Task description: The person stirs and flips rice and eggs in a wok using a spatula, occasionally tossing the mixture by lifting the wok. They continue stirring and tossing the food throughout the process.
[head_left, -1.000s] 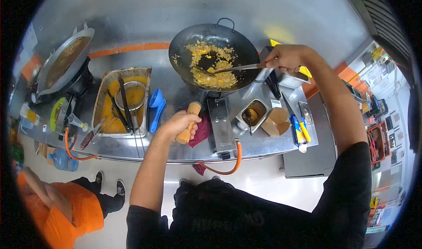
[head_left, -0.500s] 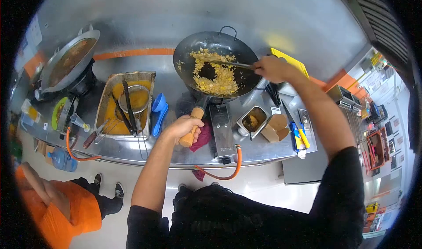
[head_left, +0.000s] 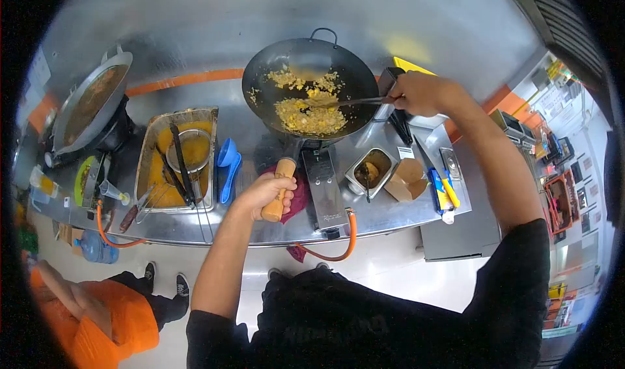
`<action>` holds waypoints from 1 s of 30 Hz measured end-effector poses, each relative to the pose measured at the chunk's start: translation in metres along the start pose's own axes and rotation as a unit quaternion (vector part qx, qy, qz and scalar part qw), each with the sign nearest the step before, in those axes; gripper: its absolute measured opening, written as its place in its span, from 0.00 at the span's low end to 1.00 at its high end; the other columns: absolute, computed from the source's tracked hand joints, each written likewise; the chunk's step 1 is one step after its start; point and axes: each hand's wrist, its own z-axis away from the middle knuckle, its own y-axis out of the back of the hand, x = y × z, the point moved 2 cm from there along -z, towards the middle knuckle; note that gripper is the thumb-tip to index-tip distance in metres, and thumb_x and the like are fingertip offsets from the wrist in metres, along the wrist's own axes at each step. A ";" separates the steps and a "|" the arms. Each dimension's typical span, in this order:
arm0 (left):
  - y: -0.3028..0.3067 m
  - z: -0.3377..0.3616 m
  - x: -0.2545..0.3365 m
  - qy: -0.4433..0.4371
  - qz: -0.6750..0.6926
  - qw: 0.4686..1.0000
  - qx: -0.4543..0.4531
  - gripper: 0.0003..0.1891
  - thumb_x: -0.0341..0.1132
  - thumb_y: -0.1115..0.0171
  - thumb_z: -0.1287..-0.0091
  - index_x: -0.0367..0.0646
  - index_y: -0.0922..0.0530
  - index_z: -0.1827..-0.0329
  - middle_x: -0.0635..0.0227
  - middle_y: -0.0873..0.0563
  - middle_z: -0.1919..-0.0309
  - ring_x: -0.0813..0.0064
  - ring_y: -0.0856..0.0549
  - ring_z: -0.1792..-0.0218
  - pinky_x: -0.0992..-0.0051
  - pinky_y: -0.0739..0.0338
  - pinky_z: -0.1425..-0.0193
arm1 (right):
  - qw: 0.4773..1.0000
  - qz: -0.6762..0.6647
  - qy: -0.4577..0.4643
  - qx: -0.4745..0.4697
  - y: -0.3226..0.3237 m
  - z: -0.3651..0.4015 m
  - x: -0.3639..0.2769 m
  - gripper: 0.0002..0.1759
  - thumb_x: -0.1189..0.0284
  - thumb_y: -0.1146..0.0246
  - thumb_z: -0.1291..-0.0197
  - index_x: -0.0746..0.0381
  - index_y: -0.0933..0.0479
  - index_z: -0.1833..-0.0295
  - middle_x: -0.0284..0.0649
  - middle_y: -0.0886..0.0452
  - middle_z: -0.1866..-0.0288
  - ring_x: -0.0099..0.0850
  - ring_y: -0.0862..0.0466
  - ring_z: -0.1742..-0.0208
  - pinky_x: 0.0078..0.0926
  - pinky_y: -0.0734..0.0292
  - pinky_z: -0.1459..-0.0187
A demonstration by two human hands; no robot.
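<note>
My left hand (head_left: 270, 196) is closed around the wooden handle (head_left: 284, 171) of a dark wok (head_left: 262, 64) on a burner. In the wok lies fried rice (head_left: 311, 123) with yellow egg bits, a larger heap at the near side and a thinner patch beyond it. My right hand (head_left: 420, 92), above the wok's right rim, grips a long-handled metal wok spatula (head_left: 362, 101). The spatula's head is partly hidden in the rice near the middle. Under my left hand, a dark red cloth (head_left: 301, 200) lies by the burner (head_left: 327, 193).
To the left stand a tray (head_left: 142, 167) of orange liquid with a strainer (head_left: 191, 133), a blue ladle (head_left: 228, 164) and a second wok (head_left: 122, 112). A metal container (head_left: 355, 181), cardboard box (head_left: 408, 177) and yellow-handled knife (head_left: 449, 192) lie right. A person in orange (head_left: 107, 314) stands lower left.
The rice has gone from a ring around a bare patch to a near heap and a far patch. My right hand has moved slightly right with the spatula. The view has shifted a little.
</note>
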 end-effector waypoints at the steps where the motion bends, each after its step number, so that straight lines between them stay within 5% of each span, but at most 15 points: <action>1: -0.002 0.001 0.001 -0.001 -0.001 1.000 0.002 0.11 0.31 0.39 0.39 0.42 0.29 0.56 0.72 0.24 0.76 0.80 0.23 0.80 0.75 0.22 0.77 | 1.000 0.016 0.001 0.002 0.001 0.004 -0.004 0.10 0.72 0.41 0.42 0.63 0.17 0.60 0.51 0.17 0.63 0.49 0.17 0.60 0.44 0.24 0.56; 2: -0.006 0.003 0.002 -0.004 0.007 1.000 0.014 0.11 0.31 0.39 0.39 0.42 0.29 0.55 0.72 0.24 0.76 0.80 0.23 0.80 0.75 0.22 0.77 | 0.987 0.154 0.005 -0.046 -0.037 -0.028 0.016 0.10 0.71 0.41 0.42 0.63 0.18 0.59 0.51 0.17 0.63 0.49 0.17 0.60 0.45 0.24 0.56; 3: -0.008 0.005 0.000 -0.003 0.016 1.000 0.026 0.12 0.30 0.39 0.39 0.42 0.29 0.54 0.73 0.24 0.75 0.80 0.23 0.79 0.75 0.22 0.77 | 0.987 0.152 0.005 -0.043 -0.064 -0.047 0.020 0.10 0.71 0.41 0.42 0.63 0.18 0.59 0.51 0.17 0.63 0.49 0.17 0.60 0.45 0.24 0.56; 5: -0.006 -0.001 -0.004 -0.001 0.029 1.000 0.011 0.12 0.30 0.39 0.39 0.42 0.29 0.54 0.73 0.25 0.76 0.81 0.23 0.80 0.75 0.23 0.77 | 0.992 0.009 -0.058 0.110 -0.086 -0.070 0.016 0.12 0.73 0.43 0.46 0.62 0.16 0.60 0.55 0.16 0.63 0.51 0.15 0.62 0.43 0.18 0.60; 10: -0.017 -0.003 0.002 0.010 0.057 0.998 -0.003 0.07 0.29 0.40 0.38 0.43 0.29 0.60 0.74 0.26 0.79 0.83 0.26 0.83 0.78 0.26 0.80 | 0.980 -0.092 -0.044 0.173 -0.052 0.017 0.017 0.16 0.68 0.41 0.40 0.59 0.20 0.48 0.54 0.18 0.64 0.51 0.18 0.59 0.45 0.24 0.54; 17: -0.083 0.033 0.038 -0.017 0.138 0.989 -0.054 0.07 0.31 0.40 0.38 0.45 0.31 0.71 0.75 0.29 0.82 0.82 0.29 0.84 0.79 0.34 0.84 | 0.934 -0.142 -0.071 0.321 -0.034 0.101 0.037 0.11 0.69 0.43 0.37 0.61 0.21 0.53 0.54 0.18 0.65 0.54 0.19 0.60 0.48 0.26 0.56; 18: -0.095 0.047 0.041 -0.001 0.139 0.990 -0.004 0.08 0.32 0.43 0.37 0.46 0.31 0.73 0.76 0.31 0.84 0.80 0.30 0.85 0.77 0.36 0.84 | 0.927 -0.136 -0.065 0.343 -0.029 0.117 0.036 0.11 0.70 0.43 0.37 0.61 0.21 0.53 0.54 0.18 0.65 0.54 0.19 0.60 0.49 0.27 0.57; 21: -0.097 -0.001 0.044 -0.050 0.114 0.992 0.017 0.07 0.32 0.43 0.38 0.45 0.30 0.73 0.74 0.28 0.84 0.79 0.28 0.86 0.77 0.34 0.83 | 0.916 -0.195 -0.082 0.340 -0.004 0.149 0.029 0.11 0.71 0.43 0.38 0.61 0.22 0.51 0.56 0.20 0.66 0.57 0.20 0.61 0.51 0.28 0.58; 23: -0.106 -0.035 0.075 -0.131 0.081 0.988 0.013 0.06 0.31 0.43 0.39 0.44 0.29 0.74 0.72 0.26 0.84 0.79 0.27 0.87 0.77 0.31 0.83 | 0.893 -0.142 -0.072 0.422 -0.009 0.149 0.037 0.12 0.71 0.43 0.37 0.60 0.22 0.50 0.57 0.20 0.67 0.56 0.20 0.62 0.50 0.27 0.59; 25: -0.112 0.009 0.050 -0.115 0.013 0.993 -0.016 0.09 0.33 0.43 0.39 0.45 0.29 0.77 0.72 0.27 0.85 0.78 0.27 0.86 0.77 0.31 0.83 | 0.900 -0.162 -0.107 0.390 0.001 0.167 0.034 0.13 0.69 0.43 0.37 0.59 0.22 0.48 0.57 0.20 0.67 0.55 0.20 0.62 0.49 0.27 0.59; 27: -0.081 -0.032 0.055 -0.026 0.260 0.964 0.055 0.11 0.35 0.42 0.41 0.47 0.29 0.81 0.72 0.27 0.86 0.76 0.27 0.86 0.73 0.33 0.84 | 0.890 -0.161 -0.086 0.418 -0.006 0.177 0.033 0.14 0.68 0.43 0.37 0.59 0.23 0.47 0.56 0.20 0.66 0.54 0.19 0.62 0.49 0.26 0.59; 28: -0.074 -0.051 0.074 -0.138 -0.013 0.990 -0.014 0.03 0.30 0.45 0.37 0.43 0.29 0.67 0.74 0.27 0.83 0.81 0.28 0.86 0.81 0.31 0.83 | 0.893 -0.166 -0.078 0.410 -0.013 0.175 0.026 0.14 0.68 0.43 0.37 0.59 0.23 0.47 0.56 0.20 0.66 0.54 0.19 0.62 0.49 0.26 0.59; 30: -0.106 -0.023 0.070 -0.146 0.090 0.985 -0.028 0.03 0.30 0.44 0.37 0.43 0.28 0.66 0.75 0.26 0.82 0.80 0.26 0.85 0.81 0.30 0.82 | 0.882 -0.146 -0.086 0.440 -0.010 0.176 0.030 0.14 0.69 0.43 0.37 0.59 0.22 0.47 0.55 0.20 0.67 0.54 0.19 0.63 0.48 0.26 0.59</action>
